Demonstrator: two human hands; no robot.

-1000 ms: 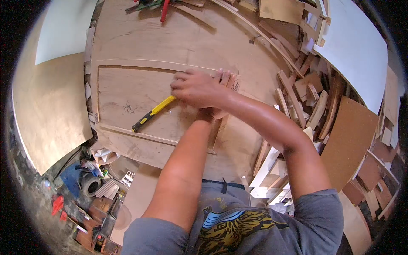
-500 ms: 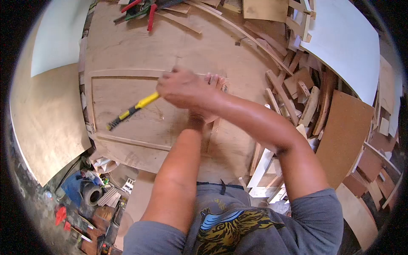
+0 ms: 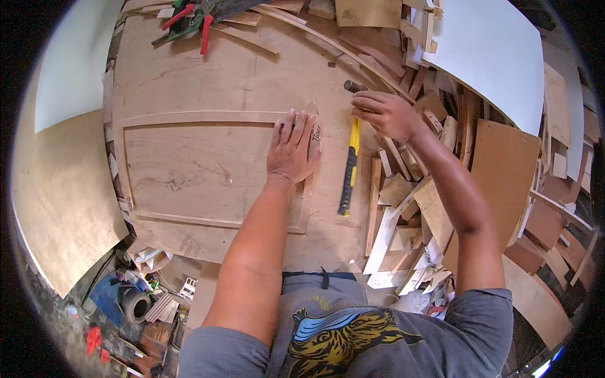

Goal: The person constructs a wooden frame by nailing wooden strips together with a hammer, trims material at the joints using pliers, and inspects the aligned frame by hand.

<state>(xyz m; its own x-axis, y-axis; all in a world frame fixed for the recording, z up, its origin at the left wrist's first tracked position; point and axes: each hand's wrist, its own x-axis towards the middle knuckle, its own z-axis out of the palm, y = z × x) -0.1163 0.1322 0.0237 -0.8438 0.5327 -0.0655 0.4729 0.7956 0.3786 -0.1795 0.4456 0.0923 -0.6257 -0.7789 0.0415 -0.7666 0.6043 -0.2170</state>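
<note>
My left hand (image 3: 292, 150) lies flat, fingers stretched, on the upper right corner of a rectangular wooden frame (image 3: 201, 117). Dark handwriting shows on the wood beside its fingertips. To the right of the frame, my right hand (image 3: 389, 117) has its fingers curled over the neck of a hammer (image 3: 350, 165), just below the dark head. The yellow and black handle points towards me, over the worktable. Several small nails (image 3: 176, 184) lie in a cluster inside the frame.
The frame lies on a broad plywood worktable (image 3: 208, 82). Red-handled pliers (image 3: 205, 34) and thin wood strips are at its far edge. Wood offcuts (image 3: 409, 195) and a brown board (image 3: 504, 176) crowd the right side. A large panel (image 3: 69, 201) stands at the left.
My right hand has moved right with the hammer, from above the frame to beside it, and the handle has swung towards me. My left hand, partly covered before, now shows flat on the frame.
</note>
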